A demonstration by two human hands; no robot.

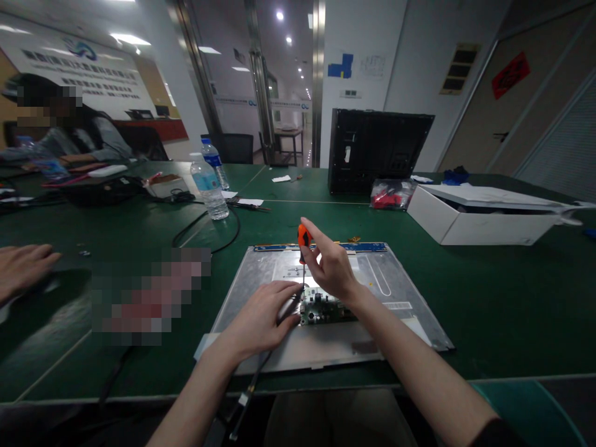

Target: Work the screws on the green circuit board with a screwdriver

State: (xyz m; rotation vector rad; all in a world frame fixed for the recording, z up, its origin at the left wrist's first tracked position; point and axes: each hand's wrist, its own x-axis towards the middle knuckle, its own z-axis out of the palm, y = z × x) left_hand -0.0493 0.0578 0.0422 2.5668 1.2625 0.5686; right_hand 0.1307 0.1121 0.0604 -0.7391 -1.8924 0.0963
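A grey metal panel (261,273) lies flat on the green table (488,285) in front of me, with a small green circuit board (321,309) mounted near its middle. My right hand (331,267) is closed round a screwdriver with an orange handle (303,237), held upright with its tip down at the board's left edge. My left hand (265,313) rests on the panel just left of the board, fingers curled and pressing beside the screwdriver tip, over a black cable (254,379) that runs off the table's near edge.
An open white box (470,223) sits at the right, a black monitor casing (377,152) behind the panel, a bag of red parts (391,194) beside it. Two water bottles (208,186) stand to the left. Another person's hand (23,264) rests far left; a seated person (69,133) behind.
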